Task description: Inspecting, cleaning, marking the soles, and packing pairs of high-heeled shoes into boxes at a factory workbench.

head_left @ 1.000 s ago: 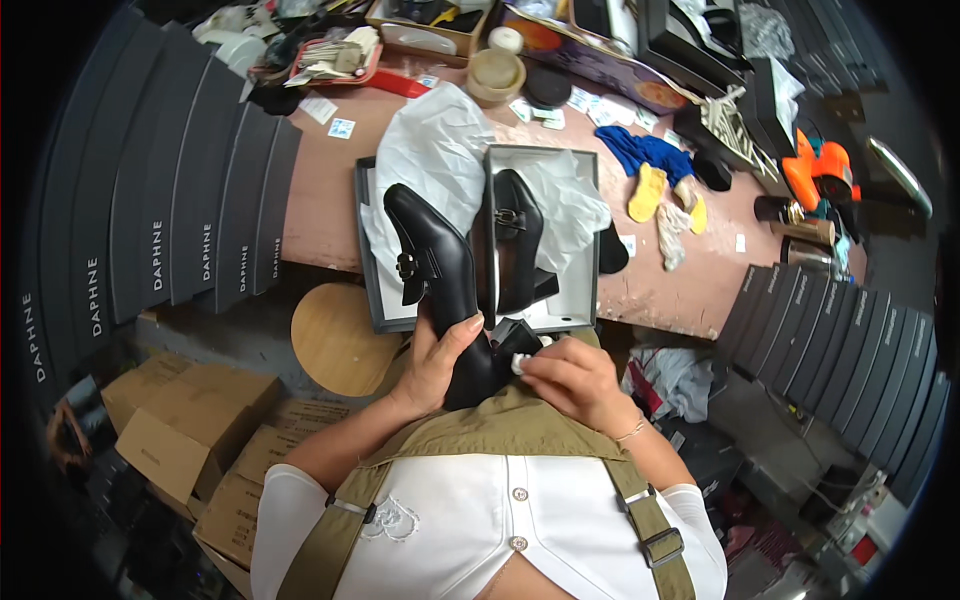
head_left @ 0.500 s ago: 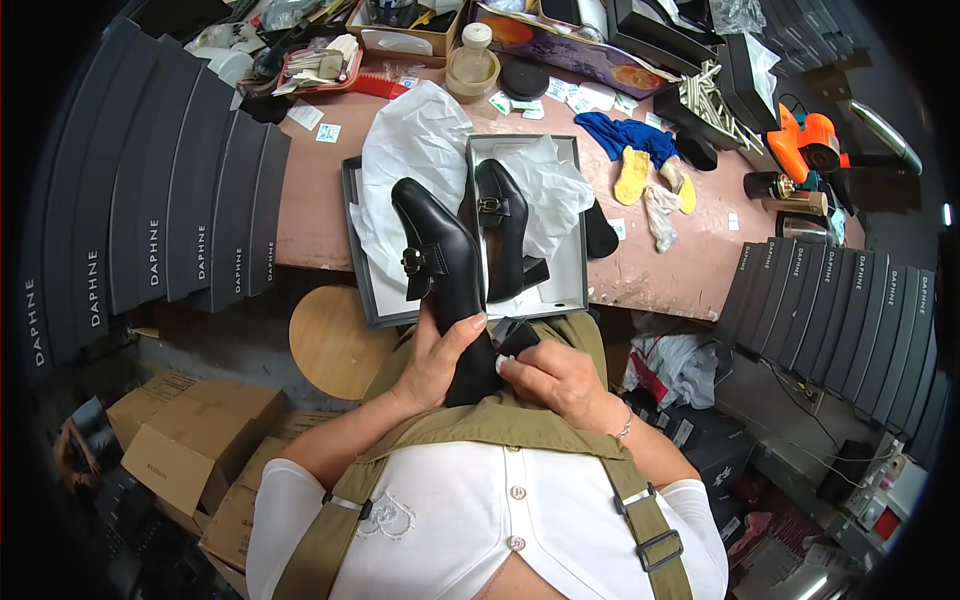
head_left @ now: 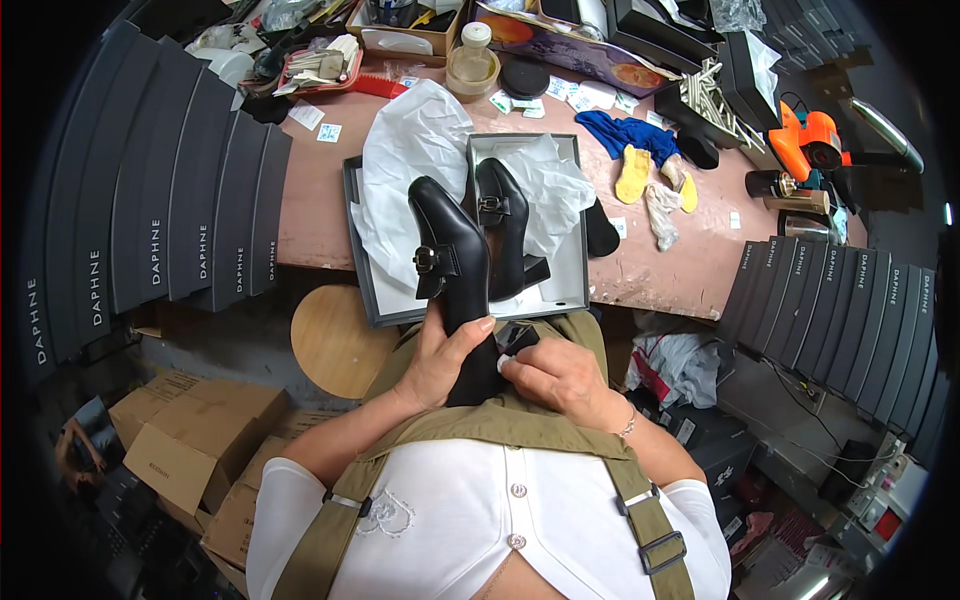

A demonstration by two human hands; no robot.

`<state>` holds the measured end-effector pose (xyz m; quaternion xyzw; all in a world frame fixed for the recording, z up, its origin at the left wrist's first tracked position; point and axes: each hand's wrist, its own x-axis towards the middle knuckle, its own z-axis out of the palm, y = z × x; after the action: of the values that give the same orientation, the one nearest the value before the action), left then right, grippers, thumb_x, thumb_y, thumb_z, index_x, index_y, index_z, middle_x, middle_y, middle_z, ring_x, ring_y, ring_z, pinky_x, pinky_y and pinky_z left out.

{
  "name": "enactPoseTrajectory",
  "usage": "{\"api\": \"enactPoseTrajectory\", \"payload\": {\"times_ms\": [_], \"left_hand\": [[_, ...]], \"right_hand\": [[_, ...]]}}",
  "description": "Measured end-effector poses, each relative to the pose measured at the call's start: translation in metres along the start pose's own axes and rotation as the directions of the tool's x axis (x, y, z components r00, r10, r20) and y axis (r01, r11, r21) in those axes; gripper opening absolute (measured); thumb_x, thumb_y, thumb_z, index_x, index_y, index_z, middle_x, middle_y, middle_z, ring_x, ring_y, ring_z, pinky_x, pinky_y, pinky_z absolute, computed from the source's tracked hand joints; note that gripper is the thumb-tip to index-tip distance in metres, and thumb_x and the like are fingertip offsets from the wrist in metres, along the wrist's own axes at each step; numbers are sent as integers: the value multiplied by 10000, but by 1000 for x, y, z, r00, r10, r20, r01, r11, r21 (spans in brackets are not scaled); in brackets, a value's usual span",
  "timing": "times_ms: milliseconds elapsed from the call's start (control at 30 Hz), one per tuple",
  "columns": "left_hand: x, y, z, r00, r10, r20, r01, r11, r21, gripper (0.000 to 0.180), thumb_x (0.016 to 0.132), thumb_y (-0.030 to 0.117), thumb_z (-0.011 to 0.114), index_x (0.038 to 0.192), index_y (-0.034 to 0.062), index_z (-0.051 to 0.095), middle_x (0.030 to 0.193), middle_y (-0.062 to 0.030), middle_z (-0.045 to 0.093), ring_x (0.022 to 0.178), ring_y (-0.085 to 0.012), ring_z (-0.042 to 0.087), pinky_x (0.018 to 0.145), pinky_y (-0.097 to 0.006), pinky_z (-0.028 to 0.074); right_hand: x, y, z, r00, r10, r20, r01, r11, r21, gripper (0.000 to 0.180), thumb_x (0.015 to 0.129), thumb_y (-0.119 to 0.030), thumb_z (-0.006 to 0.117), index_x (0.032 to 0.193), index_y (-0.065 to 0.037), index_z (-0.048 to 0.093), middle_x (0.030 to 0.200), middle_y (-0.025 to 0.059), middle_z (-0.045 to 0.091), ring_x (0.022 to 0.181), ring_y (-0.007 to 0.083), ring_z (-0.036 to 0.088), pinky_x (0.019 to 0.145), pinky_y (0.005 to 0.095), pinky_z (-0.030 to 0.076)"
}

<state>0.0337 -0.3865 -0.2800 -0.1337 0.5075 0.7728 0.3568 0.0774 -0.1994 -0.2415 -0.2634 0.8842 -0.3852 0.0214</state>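
A black leather shoe with a buckled strap lies over my lap, its toe pointing away over the box. My left hand is closed around its rear part, thumb on top. My right hand pinches a small white scrap against the right side of the shoe near the heel. Whether the scrap is cloth or paper cannot be made out. A matching shoe lies on its side in the open grey shoe box, beside white tissue paper.
Stacked dark shoe boxes flank me on the left, with more boxes on the right. Across the pink table are a jar, a blue cloth, yellow pads and an orange tool. A round wooden stool stands below.
The toe of the held shoe has swung slightly to the right, nearer the boxed shoe. Both hands keep their grip in almost the same place.
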Motion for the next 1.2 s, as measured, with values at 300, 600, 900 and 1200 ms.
{"api": "enactPoseTrajectory", "payload": {"times_ms": [300, 600, 900, 1200], "left_hand": [[2, 5, 0, 1000, -3, 2, 3, 997, -76, 594, 833, 242, 649, 1295, 24, 344, 1097, -68, 441, 971, -127, 466, 847, -267, 431], [3, 2, -3, 999, -15, -32, 12, 994, -110, 581, 828, 239, 654, 1284, 36, 356, 1070, -55, 445, 936, -119, 470, 810, -264, 438], [-1, 1, -3, 999, -36, -11, 35, 995, -91, 600, 827, 229, 656, 1302, 38, 344, 1088, -51, 437, 961, -113, 454, 833, -261, 426], [-3, -5, -2, 1000, -18, -15, 17, 998, -66, 567, 825, 219, 663, 1274, 40, 365, 1063, -48, 444, 939, -108, 461, 804, -255, 437]], "right_hand": [[17, 1, -13, 863, 436, -254, -382, 894, 236, 188, 729, 33, 696, 903, -14, 641, 810, 97, 603, 735, 211, 617, 657, 298, 491], [11, -9, -1, 989, 122, -79, -120, 992, 34, 268, 720, -54, 720, 980, -47, 653, 879, 75, 594, 742, 231, 596, 614, 340, 483], [-2, -7, 0, 997, 63, 34, -64, 997, 30, 341, 702, -53, 676, 1038, -20, 632, 920, 88, 595, 782, 255, 594, 654, 349, 482], [3, -9, 2, 997, 72, -8, -72, 997, 30, 299, 709, -60, 671, 1003, -22, 633, 897, 83, 592, 786, 254, 596, 659, 351, 482]]}}
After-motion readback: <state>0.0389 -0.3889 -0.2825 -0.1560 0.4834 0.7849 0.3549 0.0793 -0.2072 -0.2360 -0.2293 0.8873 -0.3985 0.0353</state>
